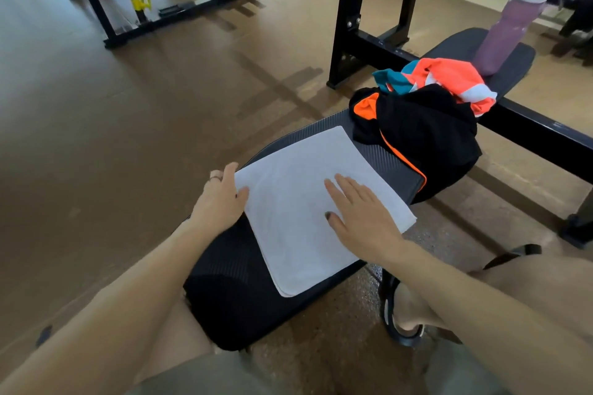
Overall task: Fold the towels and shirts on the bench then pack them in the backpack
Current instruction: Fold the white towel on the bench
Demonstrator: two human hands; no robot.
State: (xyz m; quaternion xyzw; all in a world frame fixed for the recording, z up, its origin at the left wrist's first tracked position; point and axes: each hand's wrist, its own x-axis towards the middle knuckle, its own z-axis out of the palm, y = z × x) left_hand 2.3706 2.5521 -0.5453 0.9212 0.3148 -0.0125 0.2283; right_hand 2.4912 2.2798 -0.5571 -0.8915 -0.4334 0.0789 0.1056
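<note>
Towel first: it's white, folded into a rough rectangle with the doubled edge showing at the near corner, and it lies flat across the black padded bench, turned a bit diagonal to the pad. Its right corner hangs slightly past the bench edge.

The left hand sits at the towel's left edge, fingers mostly straight and relaxed, thumb resting on top of the fabric near the corner, so it's more touching than gripping. There's a ring on one of its fingers. The right hand lies palm down on the middle of the towel, fingers straight and slightly spread, pressing flat. Neither hand is curled around anything.

Further along the bench, just beyond the towel, sits a black garment with orange trim, bunched up and draping over the right side of the pad. Touching it on the far side is a crumpled orange, teal and white shirt. Behind that, a purple water bottle with a pale lid stands upright on the far end of the bench.

Black rack frames stand on the brown floor behind. A foot in a black sandal rests on the floor to the right of the bench. Can't spot the backpack for sure.
</note>
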